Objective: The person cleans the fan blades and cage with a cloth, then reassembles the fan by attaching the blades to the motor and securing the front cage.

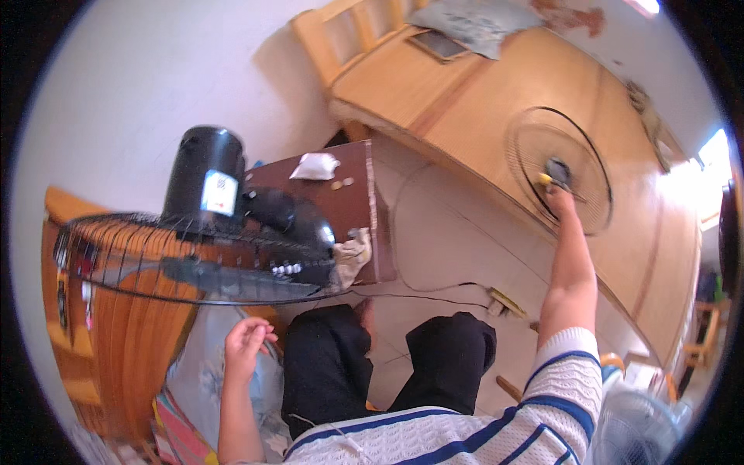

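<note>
My right hand (559,199) reaches out over the wooden bed platform, at a round wire front grille (587,151) of a fan. Something yellow shows at its fingers, and the details there are blurred. At the left stands an electric fan (200,180) with a black motor housing, its blades facing down towards me inside the black wire rear grille (133,285). Below that grille is my left hand (250,343), raised with fingers loosely curled and holding nothing.
A dark red small table (343,203) holds a white packet (315,167) and a beige cloth (353,256). Cords run over the tiled floor to a power strip (507,302). A wooden chair (116,325) stands left; a second fan (636,427) is at lower right.
</note>
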A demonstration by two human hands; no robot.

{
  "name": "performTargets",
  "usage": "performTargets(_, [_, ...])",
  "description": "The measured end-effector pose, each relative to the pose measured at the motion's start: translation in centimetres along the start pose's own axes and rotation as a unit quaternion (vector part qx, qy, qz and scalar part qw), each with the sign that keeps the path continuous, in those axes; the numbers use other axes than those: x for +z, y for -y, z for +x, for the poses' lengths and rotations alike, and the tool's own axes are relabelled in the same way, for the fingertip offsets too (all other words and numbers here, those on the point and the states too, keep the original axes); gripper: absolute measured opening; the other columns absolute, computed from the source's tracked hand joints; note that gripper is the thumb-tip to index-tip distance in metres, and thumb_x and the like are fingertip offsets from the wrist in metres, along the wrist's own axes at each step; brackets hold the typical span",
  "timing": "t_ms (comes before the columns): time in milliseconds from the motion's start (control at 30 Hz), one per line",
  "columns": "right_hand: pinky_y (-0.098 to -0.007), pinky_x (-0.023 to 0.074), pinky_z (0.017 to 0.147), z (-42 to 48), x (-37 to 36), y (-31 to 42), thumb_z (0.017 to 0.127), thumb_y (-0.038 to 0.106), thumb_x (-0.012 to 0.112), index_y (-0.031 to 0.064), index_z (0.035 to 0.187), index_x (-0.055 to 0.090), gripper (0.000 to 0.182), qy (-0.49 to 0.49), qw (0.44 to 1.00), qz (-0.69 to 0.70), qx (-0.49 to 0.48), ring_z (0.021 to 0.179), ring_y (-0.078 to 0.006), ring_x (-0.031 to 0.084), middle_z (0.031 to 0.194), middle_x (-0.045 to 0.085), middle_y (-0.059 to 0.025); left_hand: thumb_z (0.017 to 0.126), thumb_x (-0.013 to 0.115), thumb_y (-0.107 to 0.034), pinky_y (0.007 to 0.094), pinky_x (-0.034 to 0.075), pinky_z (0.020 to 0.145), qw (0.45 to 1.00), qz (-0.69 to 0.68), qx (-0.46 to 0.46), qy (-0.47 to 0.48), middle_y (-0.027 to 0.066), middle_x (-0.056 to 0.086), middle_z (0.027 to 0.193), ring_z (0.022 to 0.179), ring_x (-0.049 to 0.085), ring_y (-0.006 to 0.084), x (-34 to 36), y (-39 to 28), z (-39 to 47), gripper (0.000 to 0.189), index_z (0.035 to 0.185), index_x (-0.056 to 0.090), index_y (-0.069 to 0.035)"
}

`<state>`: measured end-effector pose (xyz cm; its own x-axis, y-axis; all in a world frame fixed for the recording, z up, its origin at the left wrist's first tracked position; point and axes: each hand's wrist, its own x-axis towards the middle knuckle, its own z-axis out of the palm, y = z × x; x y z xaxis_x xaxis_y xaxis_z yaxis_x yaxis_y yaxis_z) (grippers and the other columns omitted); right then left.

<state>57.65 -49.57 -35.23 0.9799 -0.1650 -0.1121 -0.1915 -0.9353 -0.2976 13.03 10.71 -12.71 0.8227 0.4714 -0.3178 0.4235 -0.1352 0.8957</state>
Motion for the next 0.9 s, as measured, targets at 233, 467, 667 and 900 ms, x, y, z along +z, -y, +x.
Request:
performTargets(233, [-0.0422, 0.048, 0.085, 0.4, 0.2, 0.7, 0.078, 0.022, 0.062, 0.0106, 0.108, 0.062, 0.033, -0.012, 0.998, -0.057, 0.014, 0.097, -0.0354, 0.062, 0.105, 0.065, -0.0183, 0.092, 0.057, -0.016, 0.0222, 0.045, 0.055, 1.0, 0.006, -0.008, 0.03, 0.0066, 0.064, 0.093, 0.08, 0.066, 0.016, 0.9, 0.3, -1.0, 0.015, 0.101, 0.059, -0.004])
performTargets(467, [-0.0347, 0.0472, 0.082, -7.6, -7.7, 4.6, 0.084, 0.022, 0.059, 0.008, 0.106, 0.061, 0.026, -0.146, 0.978, 0.146, 0.024, 0.093, -0.0248, 0.062, 0.098, 0.065, -0.011, 0.093, 0.056, -0.016, 0.0236, 0.05, 0.064, 0.992, -0.06, -0.015, 0.109, 0.0062, 0.064, 0.094, 0.084, 0.064, 0.0144, 1.3, 1.6, -2.7, 0.016, 0.103, 0.059, -0.003])
performTargets(667, [-0.0307, 0.0472, 0.086, -31.4, -6.2, 18.7, 0.072, -0.007, 0.065, 0.006, 0.097, 0.063, 0.028, 0.111, 0.86, 0.431, -0.251, 0.1, -0.0163, 0.058, 0.101, 0.062, -0.0041, 0.097, 0.048, -0.03, 0.0345, 0.05, 0.087, 0.886, -0.35, -0.121, 0.278, 0.0136, 0.059, 0.111, 0.103, 0.061, 0.0214, 7.4, 3.8, -4.9, 0.036, 0.124, 0.047, -0.006])
performTargets(900, [-0.0428, 0.0399, 0.094, -49.4, -7.4, 31.9, 0.071, 0.007, 0.068, 0.0103, 0.093, 0.066, 0.022, 0.095, 0.79, 0.181, -0.578, 0.113, -0.0346, 0.051, 0.125, 0.053, -0.0129, 0.101, 0.036, -0.034, 0.0383, 0.049, 0.09, 0.779, -0.534, -0.152, 0.291, 0.008, 0.056, 0.12, 0.108, 0.058, 0.0232, 8.3, 5.5, -7.3, 0.039, 0.132, 0.043, -0.012])
